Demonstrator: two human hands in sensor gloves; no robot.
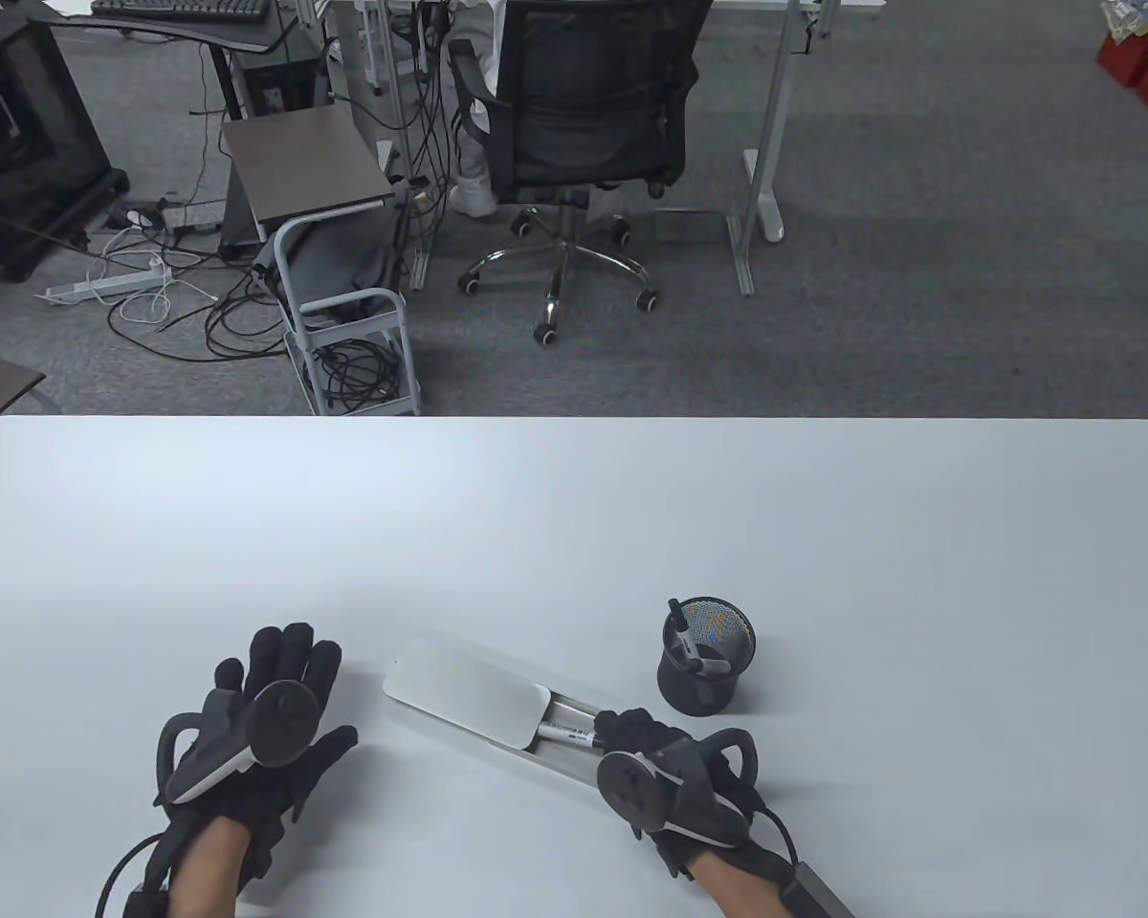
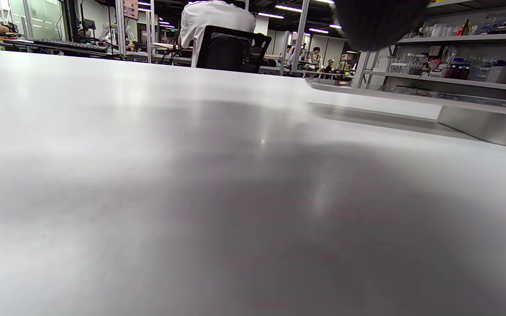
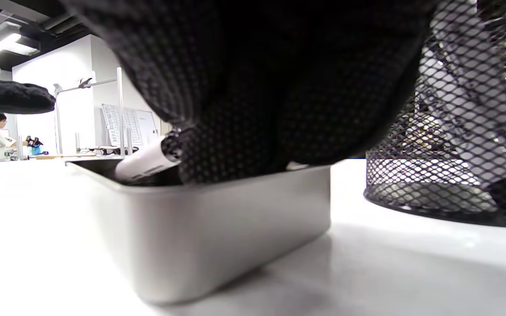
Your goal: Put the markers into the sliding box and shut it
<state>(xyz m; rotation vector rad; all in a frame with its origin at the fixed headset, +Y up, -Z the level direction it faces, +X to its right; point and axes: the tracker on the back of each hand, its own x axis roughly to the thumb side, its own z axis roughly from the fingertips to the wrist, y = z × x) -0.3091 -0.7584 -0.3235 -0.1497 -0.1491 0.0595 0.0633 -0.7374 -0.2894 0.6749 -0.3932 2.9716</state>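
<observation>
The white sliding box (image 1: 545, 762) lies slantwise on the table, its lid (image 1: 467, 698) slid up-left so the near end stands uncovered. My right hand (image 1: 627, 732) reaches into that uncovered end and holds a white marker (image 1: 566, 734) that lies inside the tray. In the right wrist view the gloved fingers (image 3: 279, 87) press down on the marker (image 3: 145, 162) behind the box's end wall (image 3: 218, 228). My left hand (image 1: 297, 660) rests flat on the table left of the box, fingers straight, holding nothing. More markers (image 1: 686, 639) stand in a black mesh cup (image 1: 708, 660).
The mesh cup (image 3: 450, 153) stands just right of the box, close to my right hand. From the left wrist view the box's side (image 2: 486, 125) shows at the right. The table's far edge (image 1: 574, 421) faces an office chair (image 1: 584, 124) and a small cart (image 1: 344, 287).
</observation>
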